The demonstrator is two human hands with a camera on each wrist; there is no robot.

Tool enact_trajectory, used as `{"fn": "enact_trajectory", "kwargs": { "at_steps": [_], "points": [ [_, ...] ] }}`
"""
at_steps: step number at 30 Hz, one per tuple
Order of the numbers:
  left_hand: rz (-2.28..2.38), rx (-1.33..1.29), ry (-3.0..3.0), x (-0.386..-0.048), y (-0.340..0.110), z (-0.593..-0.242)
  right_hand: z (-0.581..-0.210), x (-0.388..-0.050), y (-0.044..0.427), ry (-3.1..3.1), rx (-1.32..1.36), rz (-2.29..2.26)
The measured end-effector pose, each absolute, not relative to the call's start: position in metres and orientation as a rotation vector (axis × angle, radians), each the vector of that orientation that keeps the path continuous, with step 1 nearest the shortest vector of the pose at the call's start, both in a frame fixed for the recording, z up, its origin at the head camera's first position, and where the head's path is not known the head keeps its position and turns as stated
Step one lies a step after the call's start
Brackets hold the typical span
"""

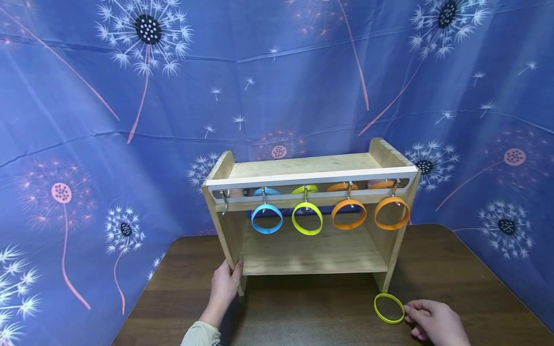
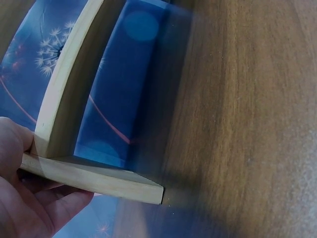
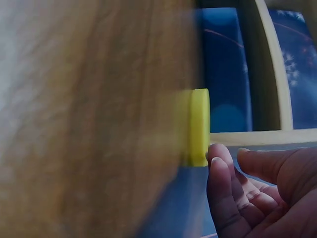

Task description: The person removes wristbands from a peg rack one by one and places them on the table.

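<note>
On the left, my left hand (image 1: 226, 283) grips the lower side panel of a small wooden shelf (image 1: 311, 266), thumb in front and fingers behind it. A yellow ring (image 1: 389, 322) lies on the table by the shelf's right foot. My right hand (image 1: 434, 321) is at its right edge; in the right wrist view the fingertips touch or nearly touch the ring (image 3: 200, 128), while the thumb stands apart. From hooks on the shelf's front rail (image 1: 311, 179) hang a blue ring (image 1: 267, 232), a yellow-green ring (image 1: 307, 233) and two orange rings (image 1: 348, 227).
A bare metal hook (image 1: 224, 204) is at the rail's left end. The shelf stands on a brown wooden table (image 1: 311, 312). Behind and beside it hangs a blue cloth (image 1: 173, 120) with dandelion prints.
</note>
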State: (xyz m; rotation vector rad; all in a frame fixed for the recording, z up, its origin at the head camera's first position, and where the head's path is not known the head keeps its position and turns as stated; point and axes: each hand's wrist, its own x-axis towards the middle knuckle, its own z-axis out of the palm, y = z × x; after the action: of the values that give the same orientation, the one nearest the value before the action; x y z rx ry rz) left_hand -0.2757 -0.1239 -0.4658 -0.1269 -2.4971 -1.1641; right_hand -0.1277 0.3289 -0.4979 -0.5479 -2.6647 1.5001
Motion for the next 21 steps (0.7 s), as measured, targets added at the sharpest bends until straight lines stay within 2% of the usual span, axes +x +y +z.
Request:
{"fn": "enact_trajectory", "kwargs": {
  "at_steps": [8,21],
  "points": [
    [-1.168,-0.120,-2.509,-0.276,-0.123,-0.465,-0.477,-0.125,0.318,-2.714,-0.491,1.328],
    [-1.168,-0.131,-2.482,-0.277,-0.123,-0.467,-0.452,-0.128,0.290,-2.569,-0.355,1.428]
  ]
}}
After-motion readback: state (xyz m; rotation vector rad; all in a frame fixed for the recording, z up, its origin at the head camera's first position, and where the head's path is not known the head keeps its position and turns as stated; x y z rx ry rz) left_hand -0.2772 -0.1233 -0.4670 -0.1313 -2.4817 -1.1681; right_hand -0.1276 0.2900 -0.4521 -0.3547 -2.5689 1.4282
